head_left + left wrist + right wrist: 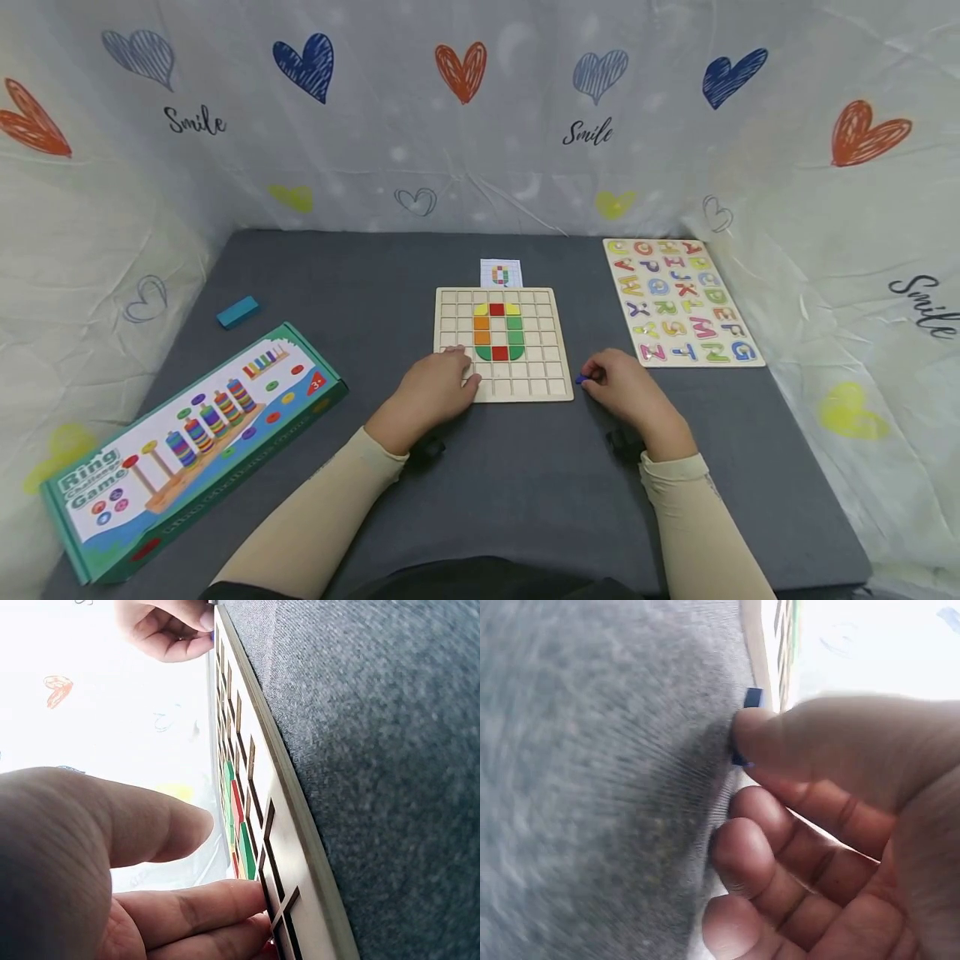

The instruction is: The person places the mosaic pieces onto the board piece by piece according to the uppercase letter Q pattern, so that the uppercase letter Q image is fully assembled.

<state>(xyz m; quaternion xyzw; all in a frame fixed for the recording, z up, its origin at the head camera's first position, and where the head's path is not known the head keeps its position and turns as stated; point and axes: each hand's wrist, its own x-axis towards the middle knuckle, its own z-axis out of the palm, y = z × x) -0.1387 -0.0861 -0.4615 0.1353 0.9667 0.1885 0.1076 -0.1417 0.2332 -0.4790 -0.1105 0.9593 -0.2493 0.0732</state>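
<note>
A wooden grid board lies mid-table. Red, green, orange and yellow tiles form a ring in its cells, among them a red tile. My left hand rests its fingers on the board's left side, thumb apart from them in the left wrist view, holding nothing that I can see. Just off the board's right edge, my right hand pinches a small blue tile between thumb and forefinger, close to the cloth. The thumb hides part of that tile.
A small pattern card lies behind the board. To the right is an alphabet board. A green Ring Game box and a blue block are on the left. Printed curtains enclose the back and sides.
</note>
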